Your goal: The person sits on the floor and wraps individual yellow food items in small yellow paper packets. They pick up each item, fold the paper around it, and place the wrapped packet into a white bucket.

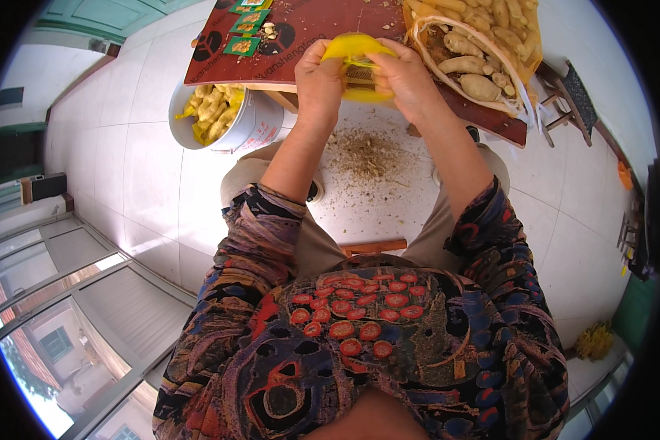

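Both hands hold a yellow mesh bag (357, 49) over the near edge of the red table. My left hand (320, 74) grips its left side and my right hand (410, 77) its right side. Stretched between the fingers, the netting shows no contents. To the right of my right hand, a large orange mesh sack (531, 38) lies with its mouth facing me. Pale, knobbly root tubers (465, 66) fill it. Beyond my left hand, several green printed labels (243, 47) and some small pale fragments (269, 30) lie on the table.
A white bucket (258, 113) on the floor at left holds tubers in yellow netting (212, 113). The red table (286, 71) bears printed writing. Brown crumbs (368, 154) litter the tiled floor between my feet. A dark stool (575, 102) stands at right, near the wall.
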Motion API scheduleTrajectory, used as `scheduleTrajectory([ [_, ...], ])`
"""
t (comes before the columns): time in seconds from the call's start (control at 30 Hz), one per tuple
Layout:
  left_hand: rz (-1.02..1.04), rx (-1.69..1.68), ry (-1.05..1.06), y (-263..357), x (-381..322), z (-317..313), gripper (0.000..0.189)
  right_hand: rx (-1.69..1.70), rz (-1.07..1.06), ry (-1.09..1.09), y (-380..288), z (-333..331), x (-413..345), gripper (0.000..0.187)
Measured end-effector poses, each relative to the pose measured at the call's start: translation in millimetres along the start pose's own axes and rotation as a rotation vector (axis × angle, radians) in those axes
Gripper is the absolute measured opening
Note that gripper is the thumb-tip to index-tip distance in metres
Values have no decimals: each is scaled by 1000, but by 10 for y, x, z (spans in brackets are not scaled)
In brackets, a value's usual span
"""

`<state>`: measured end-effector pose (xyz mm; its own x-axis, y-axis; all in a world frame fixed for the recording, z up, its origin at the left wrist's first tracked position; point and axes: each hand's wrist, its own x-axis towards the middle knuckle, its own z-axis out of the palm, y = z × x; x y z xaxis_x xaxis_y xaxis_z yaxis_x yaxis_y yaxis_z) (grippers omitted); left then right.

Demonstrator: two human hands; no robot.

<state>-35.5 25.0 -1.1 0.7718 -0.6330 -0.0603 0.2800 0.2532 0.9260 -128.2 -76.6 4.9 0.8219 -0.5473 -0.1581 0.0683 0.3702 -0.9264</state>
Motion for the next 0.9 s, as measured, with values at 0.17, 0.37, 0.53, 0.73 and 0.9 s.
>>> scheduleTrajectory([
  [0.17, 22, 16, -20, 0, -20, 31, 13, -384, -365, 115, 103, -53, 87, 15],
  [0.37, -17, 9, -43, -9, 19, 1, 12, -447, -251, -78, 11, -143, 102, 16],
  [0.53, -8, 34, -1, 28, -13, 58, 12, -492, -121, -144, -222, -85, -34, 22],
  [0.73, -27, 71, -117, -1, 12, -2, 10, -633, -332, -65, -81, -167, 77, 19],
  [0.9, 17, 87, -193, 64, 45, -14, 15, -694, -501, 21, -88, -149, 48, 17],
])
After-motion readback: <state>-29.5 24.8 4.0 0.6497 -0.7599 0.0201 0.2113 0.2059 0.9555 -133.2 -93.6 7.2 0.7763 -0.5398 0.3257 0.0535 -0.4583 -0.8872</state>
